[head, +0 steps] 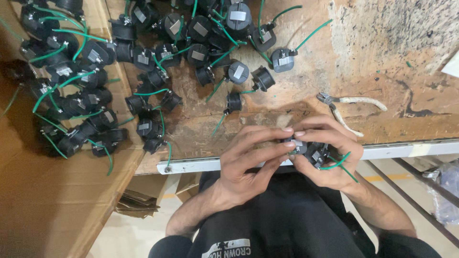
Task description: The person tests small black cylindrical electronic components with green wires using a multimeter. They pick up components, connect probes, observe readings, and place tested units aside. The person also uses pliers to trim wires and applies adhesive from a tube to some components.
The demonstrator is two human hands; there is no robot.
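Two hands meet at the near edge of the workbench (382, 43), right over its white metal edge strip (392, 150). Note the head view looks down with the person's body at the bottom of frame, so the left hand (248, 160) shows on the picture's left and the right hand (330, 153) on its right. Both are clamped on one small black plug part (311, 152) with a grey metal tab and a green wire (337, 165). Left hand: fingers stretched out and pressed together, tips on the part's grey end. Right hand: fingers curled around the part's body, with the green wire looping out between them toward the wrist. Part sits just off the bench edge, above the person's black shirt (287, 224). Wire cutters (351, 107) with pale handles lie on the bench just beyond the right hand, not touching it. Farther back on the bench, away from the edge strip, is a loose pile of plug parts (210, 43), same black bodies and green wires, some spread singly toward the hands. Left of the bench, a cardboard box (57, 200) holds another heap of the same parts (71, 91). Bench top is worn wood, scuffed and stained.
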